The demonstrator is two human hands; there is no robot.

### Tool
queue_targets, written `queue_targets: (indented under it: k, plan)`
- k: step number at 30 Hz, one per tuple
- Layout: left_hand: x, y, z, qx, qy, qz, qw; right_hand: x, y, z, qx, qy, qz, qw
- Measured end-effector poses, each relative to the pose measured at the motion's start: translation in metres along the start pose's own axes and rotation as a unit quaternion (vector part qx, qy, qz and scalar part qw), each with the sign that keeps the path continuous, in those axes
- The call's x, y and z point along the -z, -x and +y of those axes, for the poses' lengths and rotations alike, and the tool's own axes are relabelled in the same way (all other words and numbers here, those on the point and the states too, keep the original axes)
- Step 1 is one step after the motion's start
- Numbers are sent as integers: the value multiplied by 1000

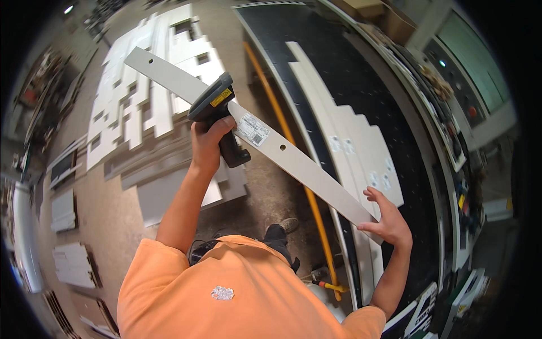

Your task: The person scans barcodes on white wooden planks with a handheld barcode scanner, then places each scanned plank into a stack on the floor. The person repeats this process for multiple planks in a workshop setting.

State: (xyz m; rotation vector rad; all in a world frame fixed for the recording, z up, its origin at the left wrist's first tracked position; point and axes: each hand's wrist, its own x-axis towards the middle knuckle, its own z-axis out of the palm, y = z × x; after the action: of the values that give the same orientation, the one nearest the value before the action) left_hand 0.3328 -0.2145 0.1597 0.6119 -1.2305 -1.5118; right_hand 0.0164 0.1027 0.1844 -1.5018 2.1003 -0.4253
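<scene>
My left hand (208, 142) grips the handle of a dark grey handheld scanner (216, 105) with a yellow sticker, its head lying against a long narrow grey board (305, 166). The board runs diagonally from upper left to lower right, and a white printed label (252, 130) sits on it just beside the scanner. At the board's lower right end my right hand (387, 221) holds it from underneath, fingers spread along the edge. My orange shirt fills the bottom of the view.
To the right is a black machine bed (361, 73) carrying several white cut panels (350, 141). A yellow hose (280, 121) runs along its edge. Stacks of white and grey panels (152, 90) lie on the floor at left. A control console (468, 73) stands far right.
</scene>
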Motion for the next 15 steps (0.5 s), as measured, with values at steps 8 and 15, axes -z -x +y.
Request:
queue_targets:
  k: [8, 15]
  plan:
    - [285, 172, 142, -102, -17, 272, 957, -161, -73, -257, 113, 79, -78, 987]
    - [468, 343, 204, -84, -41, 460, 883, -336, -97, -379, 281, 144, -222, 923]
